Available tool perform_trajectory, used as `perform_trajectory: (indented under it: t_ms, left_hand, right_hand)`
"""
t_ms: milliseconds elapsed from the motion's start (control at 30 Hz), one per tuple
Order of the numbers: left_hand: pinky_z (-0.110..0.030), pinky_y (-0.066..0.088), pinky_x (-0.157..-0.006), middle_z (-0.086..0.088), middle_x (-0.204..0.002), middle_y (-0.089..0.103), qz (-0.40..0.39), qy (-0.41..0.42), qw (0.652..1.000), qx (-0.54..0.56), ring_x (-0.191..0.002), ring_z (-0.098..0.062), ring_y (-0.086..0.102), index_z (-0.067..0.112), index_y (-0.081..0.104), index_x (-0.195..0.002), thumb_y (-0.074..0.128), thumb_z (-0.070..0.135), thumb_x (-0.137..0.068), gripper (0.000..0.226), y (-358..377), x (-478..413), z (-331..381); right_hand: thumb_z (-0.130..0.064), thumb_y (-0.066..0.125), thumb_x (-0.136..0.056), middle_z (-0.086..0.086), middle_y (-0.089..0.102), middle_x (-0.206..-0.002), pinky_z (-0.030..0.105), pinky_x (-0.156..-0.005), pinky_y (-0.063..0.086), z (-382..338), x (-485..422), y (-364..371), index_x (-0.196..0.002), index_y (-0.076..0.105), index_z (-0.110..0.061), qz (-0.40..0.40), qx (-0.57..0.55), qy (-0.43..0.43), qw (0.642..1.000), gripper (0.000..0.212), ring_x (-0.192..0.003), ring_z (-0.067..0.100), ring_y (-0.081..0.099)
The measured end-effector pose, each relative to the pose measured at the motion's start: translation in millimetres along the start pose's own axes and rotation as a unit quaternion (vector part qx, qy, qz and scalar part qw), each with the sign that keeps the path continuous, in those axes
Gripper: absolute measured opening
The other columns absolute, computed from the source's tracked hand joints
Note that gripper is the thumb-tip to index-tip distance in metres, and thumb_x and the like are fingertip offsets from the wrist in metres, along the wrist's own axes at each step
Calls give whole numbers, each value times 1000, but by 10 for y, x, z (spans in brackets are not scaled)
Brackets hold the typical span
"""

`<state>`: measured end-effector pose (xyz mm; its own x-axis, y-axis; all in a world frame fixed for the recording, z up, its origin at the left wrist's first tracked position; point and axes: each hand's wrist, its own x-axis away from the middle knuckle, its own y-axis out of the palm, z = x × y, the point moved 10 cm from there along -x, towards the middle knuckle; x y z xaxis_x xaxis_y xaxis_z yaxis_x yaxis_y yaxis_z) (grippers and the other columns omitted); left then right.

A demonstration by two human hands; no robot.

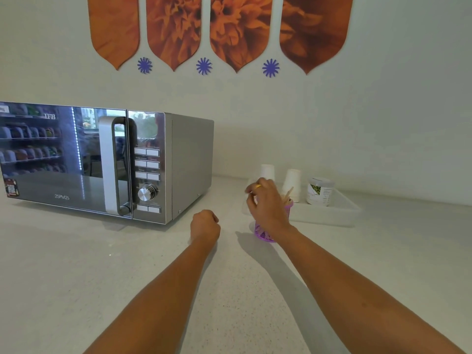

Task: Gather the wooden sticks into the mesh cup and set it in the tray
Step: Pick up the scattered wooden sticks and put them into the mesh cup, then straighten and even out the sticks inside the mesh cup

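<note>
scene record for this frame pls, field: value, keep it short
surface: white counter
mesh cup: purple, upright on the counter just in front of the tray
wooden sticks: tips show at the cup's rim
right hand: over the cup's mouth, fingers loosely curled
left hand: closed fist resting on the counter, contents not visible
tray: white, holds two paper cup stacks and a jar
microwave: left of the hands, door shut
task status: cup not yet in tray

Counter (102,264) (microwave (107,162), tray (332,213), cup (264,232))
</note>
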<state>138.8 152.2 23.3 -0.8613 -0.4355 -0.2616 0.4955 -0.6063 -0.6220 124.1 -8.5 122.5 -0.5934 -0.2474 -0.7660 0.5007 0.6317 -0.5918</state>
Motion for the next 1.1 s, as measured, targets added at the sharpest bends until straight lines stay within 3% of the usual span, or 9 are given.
perform_trajectory:
  t_ms: [100,200,333,500,667,867,967,1100]
  left_hand:
    - [-30,47,-96,-15,-123,62,3,11,999,-42,-114,-27,59,3,65,-117,50,-8,-88,34,5,-23,-54]
    - [-30,45,-98,-15,-126,59,7,20,996,-90,-117,-26,55,2,61,-122,49,-6,-91,34,-2,-26,-111]
    - [-29,45,-96,-16,-127,57,-19,15,990,-139,-119,-27,53,-1,56,-122,42,4,-96,30,83,0,-214]
    - [-28,44,-96,-15,-126,59,-40,29,984,-169,-118,-25,55,0,58,-118,41,6,-97,27,143,21,-207]
    - [-28,46,-92,-16,-122,61,-49,27,982,-183,-114,-25,58,0,59,-115,39,5,-98,27,170,-15,-227]
    - [-27,47,-90,-16,-120,62,-54,28,982,-180,-101,-22,60,1,60,-115,38,4,-98,27,170,-4,-218]
    - [-27,47,-90,-16,-119,62,-56,26,983,-174,-107,-24,60,0,59,-114,37,5,-99,27,172,5,-217]
    - [-27,48,-88,-16,-117,63,-49,26,985,-162,-85,-17,49,-1,60,-114,36,7,-99,29,159,-4,-223]
  right_hand:
    - [-5,48,-91,11,62,-109,23,-89,42,-124,60,348,-106,68,-3,-94,11,-14,995,25,-108,21,54]
    - [-1,48,-91,14,61,-120,30,-93,48,-20,165,720,-113,65,-3,-203,30,53,977,29,-112,26,58]
    - [-10,45,-96,15,55,-136,34,-103,42,63,369,1050,-130,55,-6,-300,19,113,947,36,-125,29,53]
    - [-20,36,-101,16,46,-144,36,-108,35,-99,598,1339,-142,40,-7,-395,-1,99,913,43,-132,32,44]
    - [-16,38,-100,21,60,-123,35,-93,45,-106,567,1299,-119,59,3,-362,44,94,926,34,-112,34,59]
    - [-5,44,-97,20,62,-122,31,-96,46,-119,424,1112,-119,60,0,-309,104,78,942,27,-112,29,60]
    - [-1,43,-96,20,62,-120,32,-94,47,-100,403,1019,-117,60,2,-296,117,80,945,27,-110,31,61]
    - [2,42,-95,20,62,-119,33,-92,48,-75,391,926,-116,59,1,-288,124,85,946,27,-109,31,61]
